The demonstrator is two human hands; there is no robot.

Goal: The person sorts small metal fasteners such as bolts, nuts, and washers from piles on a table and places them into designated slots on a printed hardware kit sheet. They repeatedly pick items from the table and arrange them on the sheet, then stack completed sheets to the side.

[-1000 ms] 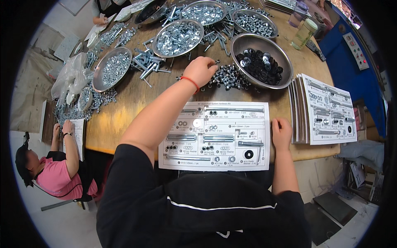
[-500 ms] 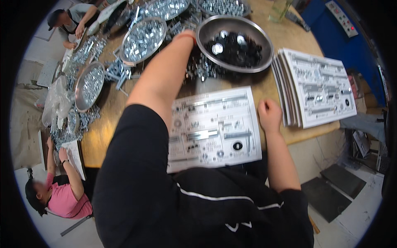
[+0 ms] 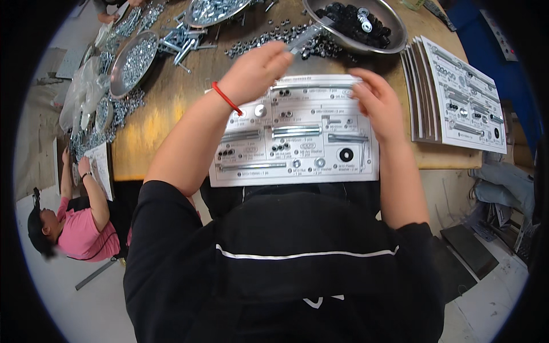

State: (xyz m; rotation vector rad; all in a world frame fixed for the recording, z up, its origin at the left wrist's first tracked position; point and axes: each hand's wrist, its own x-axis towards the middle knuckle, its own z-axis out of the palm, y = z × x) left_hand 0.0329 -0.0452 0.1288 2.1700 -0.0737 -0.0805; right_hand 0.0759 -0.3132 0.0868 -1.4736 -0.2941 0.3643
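Observation:
In front of me lies a white printed card bearing silvery bolts, small nuts, washers and a black ring washer. My left hand, a red band at its wrist, is above the card's far edge. Its fingers are closed on a long silvery strip-like metal piece, smeared by motion, which points toward the steel bowl. My right hand hovers at the card's far right corner, fingers half curled and apart, with nothing seen in them. Loose nuts lie scattered beyond the left hand.
Black parts and a few bright washers fill the bowl. A stack of printed cards stands at the right. Farther left are loose bolts, a tray of small metal parts and plastic bags. A co-worker in pink works at lower left.
My left hand has come back from the heaped parts toward the card and now has the strip-like metal piece in it. My right hand has moved from beside the card to its far corner, its fingers loosening.

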